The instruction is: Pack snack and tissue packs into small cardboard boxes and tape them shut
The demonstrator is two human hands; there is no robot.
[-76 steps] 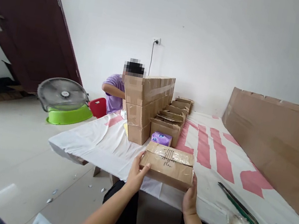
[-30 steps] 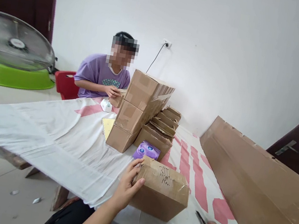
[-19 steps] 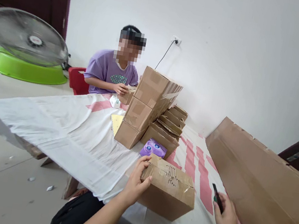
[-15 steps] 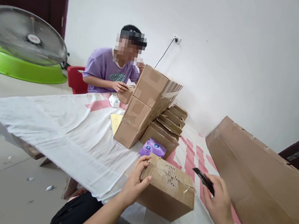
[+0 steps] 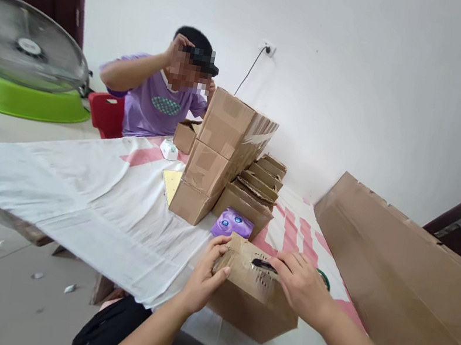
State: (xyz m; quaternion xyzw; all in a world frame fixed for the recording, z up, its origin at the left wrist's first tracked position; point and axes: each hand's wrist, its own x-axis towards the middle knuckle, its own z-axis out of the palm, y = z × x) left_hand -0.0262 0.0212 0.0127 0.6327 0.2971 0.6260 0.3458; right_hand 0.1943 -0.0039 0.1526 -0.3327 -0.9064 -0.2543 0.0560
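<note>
Left hand (image 5: 206,278): grip clamped on box (image 5: 252,313) at nine-o'clock end, presumably steadying it. Right hand (image 5: 302,283): grip clamped on knife (image 5: 263,264) at box top. Box on counter (image 5: 124,219), five o'clock in view.

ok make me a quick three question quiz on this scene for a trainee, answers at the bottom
1. Name it: what tool does the right hand hold?
2. True or false: the left hand has its thumb and fingers on one end of the cardboard box nearest the person.
3. Count: at the end nearest the camera, how many cartons high is the taped stack?

Key:
1. A utility knife, held over the top of the box.
2. True.
3. Three.
</note>
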